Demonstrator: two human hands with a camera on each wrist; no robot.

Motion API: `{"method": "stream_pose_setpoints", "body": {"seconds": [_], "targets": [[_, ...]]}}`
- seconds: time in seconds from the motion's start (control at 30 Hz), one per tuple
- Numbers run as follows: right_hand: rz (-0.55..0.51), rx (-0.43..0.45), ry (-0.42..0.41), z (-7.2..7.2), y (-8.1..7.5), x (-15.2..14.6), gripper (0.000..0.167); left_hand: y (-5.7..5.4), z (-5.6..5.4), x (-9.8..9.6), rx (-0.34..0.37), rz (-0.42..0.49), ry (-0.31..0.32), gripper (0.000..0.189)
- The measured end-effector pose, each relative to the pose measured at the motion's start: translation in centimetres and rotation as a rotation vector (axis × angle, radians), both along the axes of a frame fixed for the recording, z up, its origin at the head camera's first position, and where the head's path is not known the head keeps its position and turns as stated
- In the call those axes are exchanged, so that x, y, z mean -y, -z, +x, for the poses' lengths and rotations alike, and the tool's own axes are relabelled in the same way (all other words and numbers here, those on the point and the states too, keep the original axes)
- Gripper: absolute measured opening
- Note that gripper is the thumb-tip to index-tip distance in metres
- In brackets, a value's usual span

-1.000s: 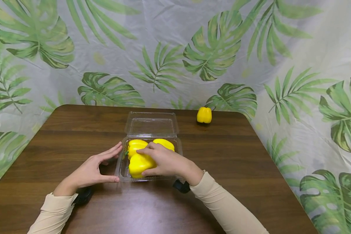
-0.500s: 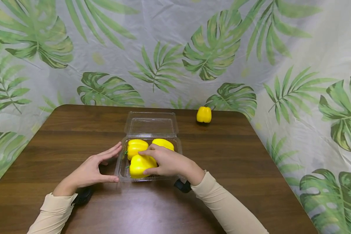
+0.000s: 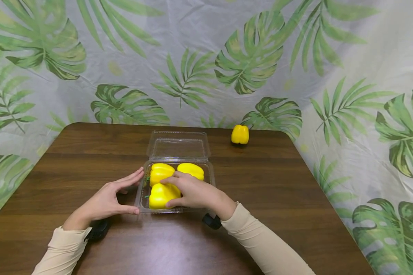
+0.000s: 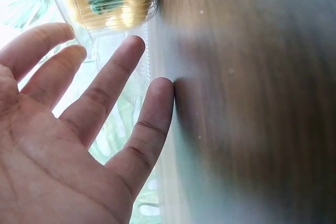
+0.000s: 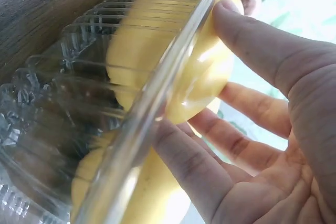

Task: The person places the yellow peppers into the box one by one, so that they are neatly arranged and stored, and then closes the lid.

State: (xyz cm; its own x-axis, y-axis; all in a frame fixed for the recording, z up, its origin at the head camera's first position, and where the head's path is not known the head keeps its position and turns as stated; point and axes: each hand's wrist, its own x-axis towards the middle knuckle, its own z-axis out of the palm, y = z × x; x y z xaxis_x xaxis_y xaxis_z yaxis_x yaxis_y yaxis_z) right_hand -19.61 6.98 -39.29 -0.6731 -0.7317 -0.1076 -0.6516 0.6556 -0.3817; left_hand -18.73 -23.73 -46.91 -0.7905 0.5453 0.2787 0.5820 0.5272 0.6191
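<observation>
We observe the right hand (image 3: 197, 191) gripping the nearest yellow bell pepper (image 3: 161, 196) inside the clear plastic clamshell (image 3: 143, 191); the left hand (image 3: 108, 198), digits spread, grasps nothing beside the clamshell's left rim.

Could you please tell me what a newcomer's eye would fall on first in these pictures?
Probably the three yellow peppers in the open clear container, the right hand gripping the front pepper. Next, a fourth pepper standing alone near the far edge of the table, to the right. Behind it is a leaf-patterned cloth.
</observation>
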Motion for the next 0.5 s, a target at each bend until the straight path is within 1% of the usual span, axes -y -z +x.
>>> {"method": "stream_pose_setpoints", "body": {"seconds": [0.33, 0.5], "targets": [[-0.010, -0.041, -0.010, -0.12, 0.20, 0.34, 0.067, -0.23, 0.08, -0.20, 0.003, 0.005, 0.004, 0.104], [0.021, -0.055, 0.006, -0.18, 0.23, 0.78, 0.068, -0.23, 0.13, -0.14, 0.006, -0.001, -0.001, 0.104]]}}
